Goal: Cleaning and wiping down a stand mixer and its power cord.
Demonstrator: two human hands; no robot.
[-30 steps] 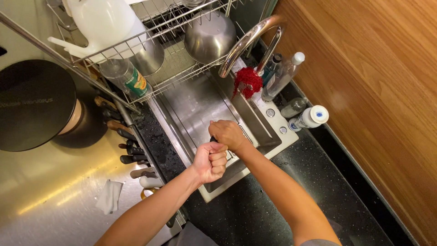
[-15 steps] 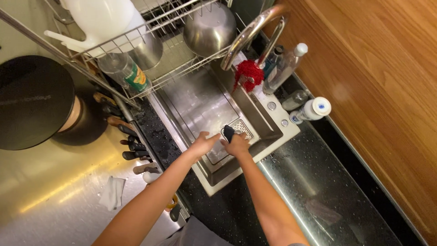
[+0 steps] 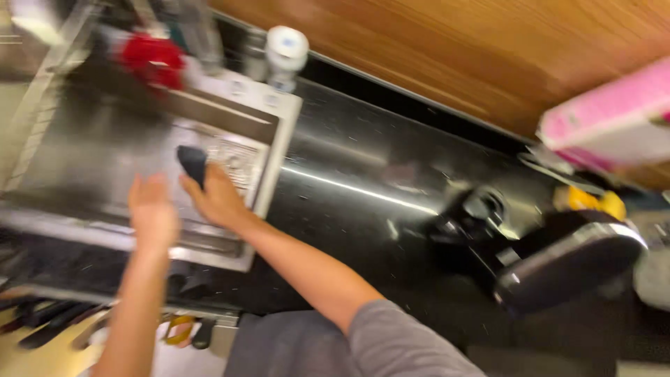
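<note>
The picture is blurred by motion. My right hand [image 3: 218, 199] reaches over the steel sink [image 3: 84, 150] and grips a small dark object [image 3: 192, 163], perhaps a sponge or cloth, near the drain grid. My left hand [image 3: 152, 213] hovers beside it over the sink's front rim, fingers together and holding nothing I can see. A red scrubber [image 3: 150, 59] sits at the sink's back edge.
A white-capped bottle [image 3: 285, 52] stands behind the sink against the wooden wall [image 3: 447, 49]. The black counter [image 3: 370, 209] stretches right to a black appliance [image 3: 558, 262], yellow items [image 3: 593, 202] and a pink box [image 3: 607, 119]. Knife handles [image 3: 42, 324] lie at lower left.
The view has swung right, away from the dish rack and faucet, bringing in the counter and appliance. My hands, clasped a second ago, are apart, the right one holding the dark object.
</note>
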